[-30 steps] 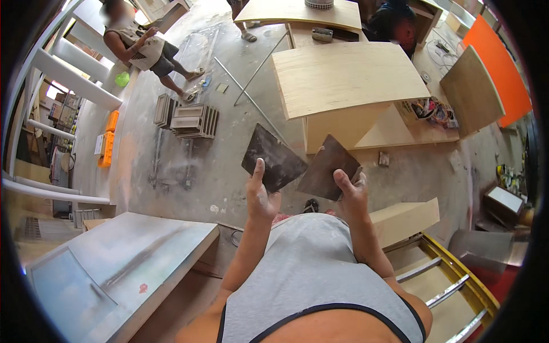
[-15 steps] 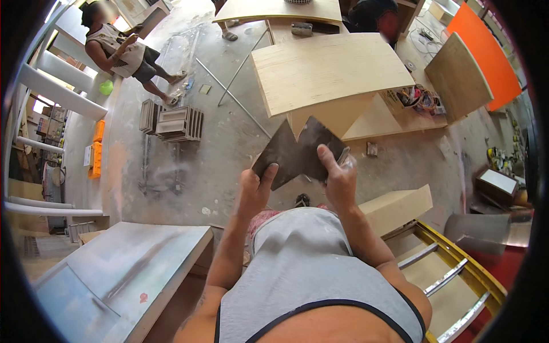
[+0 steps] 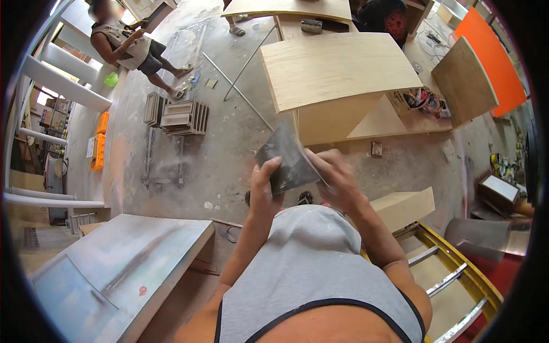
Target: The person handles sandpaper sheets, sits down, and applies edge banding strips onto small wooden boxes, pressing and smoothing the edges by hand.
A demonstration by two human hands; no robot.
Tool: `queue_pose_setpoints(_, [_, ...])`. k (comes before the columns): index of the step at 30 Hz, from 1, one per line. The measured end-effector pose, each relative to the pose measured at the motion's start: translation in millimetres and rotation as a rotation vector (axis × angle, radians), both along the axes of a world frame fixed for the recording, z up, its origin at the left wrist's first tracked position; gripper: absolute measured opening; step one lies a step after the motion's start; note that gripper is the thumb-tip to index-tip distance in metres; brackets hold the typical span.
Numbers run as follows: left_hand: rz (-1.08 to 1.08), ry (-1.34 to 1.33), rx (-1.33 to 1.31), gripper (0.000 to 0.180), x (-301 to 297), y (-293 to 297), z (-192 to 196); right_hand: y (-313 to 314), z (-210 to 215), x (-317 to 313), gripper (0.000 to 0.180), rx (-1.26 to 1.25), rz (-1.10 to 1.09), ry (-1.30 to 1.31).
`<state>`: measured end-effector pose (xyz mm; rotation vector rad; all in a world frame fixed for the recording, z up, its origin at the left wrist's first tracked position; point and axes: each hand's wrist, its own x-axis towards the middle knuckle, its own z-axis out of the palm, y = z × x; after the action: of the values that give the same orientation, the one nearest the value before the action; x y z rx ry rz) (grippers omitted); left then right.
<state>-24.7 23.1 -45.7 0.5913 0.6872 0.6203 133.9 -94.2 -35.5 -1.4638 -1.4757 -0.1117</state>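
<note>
In front of my waist I hold a dark grey sheet of sandpaper [image 3: 290,160], its face dusty and its edges bent. The thumb of my left hand [image 3: 265,182] presses on its left side, with the fingers behind. My right hand [image 3: 338,176] is closed at the sheet's right edge, its fingers slightly smeared by motion. The sheet looks folded over or doubled; I cannot tell if it is one piece or two.
Ahead stands a pale plywood workpiece [image 3: 343,68], with crossed metal legs [image 3: 234,86] beside it. A stack of frames [image 3: 183,118] lies on the floor near another person [image 3: 123,46]. A painted panel [image 3: 137,251] is at left, a yellow ladder [image 3: 457,263] at right.
The sandpaper was spread between my hands with a V-shaped gap at its top; now its parts lie together. My right hand has turned inward. The view has shifted slightly.
</note>
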Motion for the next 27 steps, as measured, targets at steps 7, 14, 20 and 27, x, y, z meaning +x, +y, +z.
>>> queue_pose_setpoints(7, [0.067,0.057,0.312,0.026,-13,-7,17,-35,-42,7,0.031,-0.712,-0.144,0.374])
queue_pose_setpoints(14, [0.017,-0.031,-0.285,0.031,17,-17,-16,-36,-104,-5,0.024,-0.058,-0.478,0.647])
queue_pose_setpoints(20, [-0.115,-0.039,0.094,0.029,5,-23,7,-27,-82,-7,0.021,-0.526,0.144,0.799])
queue_pose_setpoints(27, [0.045,-0.058,-0.162,0.022,0,-12,-40,-26,-88,-9,0.014,-0.005,-0.353,0.617])
